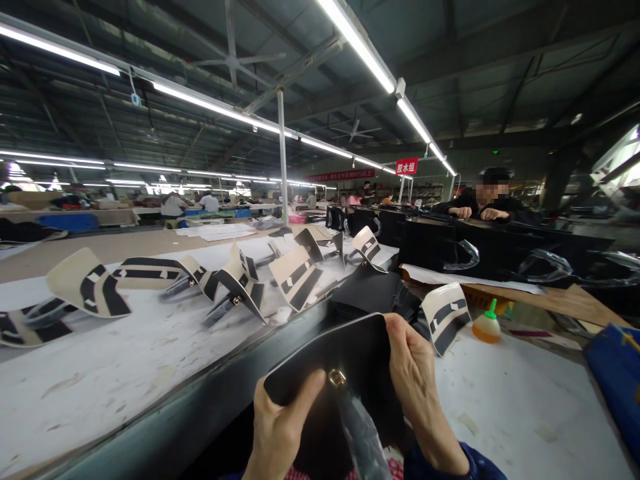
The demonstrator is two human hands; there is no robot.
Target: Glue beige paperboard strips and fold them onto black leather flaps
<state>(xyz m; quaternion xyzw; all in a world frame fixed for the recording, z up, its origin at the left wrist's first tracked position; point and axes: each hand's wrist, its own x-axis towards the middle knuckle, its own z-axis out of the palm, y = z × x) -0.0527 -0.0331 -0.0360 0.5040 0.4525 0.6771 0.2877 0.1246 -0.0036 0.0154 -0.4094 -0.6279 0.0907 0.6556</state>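
Observation:
A black bag panel (367,353) is held up in front of me, dark side toward me. It carries a gold metal ring (337,378) from which a plastic-wrapped handle (363,433) hangs. My left hand (285,417) grips the panel's left edge, thumb lying on its face beside the ring. At the upper right corner, my right hand (413,373) is closed around the edge. Just beyond lies a stack of black panels (370,290). Close to my right hand stands a bent cream panel (445,317) with black strips.
Several similar cream-and-black panels (295,277) stand on the white-covered table (125,380) to the left. On the right are a glue bottle (487,325) with a green tip, black bags (430,243) in a row, and a blue object (613,373). A co-worker (485,193) is behind the bags.

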